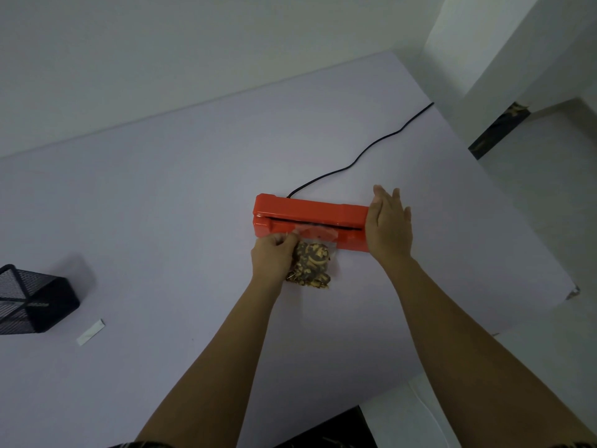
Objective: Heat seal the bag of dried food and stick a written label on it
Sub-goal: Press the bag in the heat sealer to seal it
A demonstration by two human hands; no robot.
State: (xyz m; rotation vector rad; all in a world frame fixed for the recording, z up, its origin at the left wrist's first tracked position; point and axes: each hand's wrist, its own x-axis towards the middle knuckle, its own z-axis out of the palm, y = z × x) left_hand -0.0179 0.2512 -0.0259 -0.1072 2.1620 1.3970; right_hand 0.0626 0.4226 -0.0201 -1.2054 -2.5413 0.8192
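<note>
On the pale worktop (161, 205), mid-frame, your two bare arms reach forward to the red heat sealer (307, 218). Your left hand (273, 257) sits at the sealer's near edge, knuckles up, fingers (289, 239) curled and pinching the clear top of the bag (315, 253) at its left side. Your right hand (389, 224) lies flat, palm down, over the right end of the sealer, fingers straight and spread slightly, gripping nothing; whether the palm presses on the lid or hovers just above it cannot be told.

The bag lies just in front of the sealer. Its clear upper part overlaps the sealer's front and reaches up toward the dark slot between lid and base; whether the edge is inside the slot is not clear. The lower part bulges with dried food (311, 266), brown and tan pieces packed together, resting on the worktop beside your left wrist.

A black cord (361, 153) runs from the back of the sealer across the worktop to the far right edge.

Far left, well apart from the sealer: a black mesh holder (35, 299), partly cut off by the frame; its contents cannot be made out. Just beside it, nearer you, a small white paper strip (91, 332) lies flat on the worktop; any writing on it is too small to tell.
</note>
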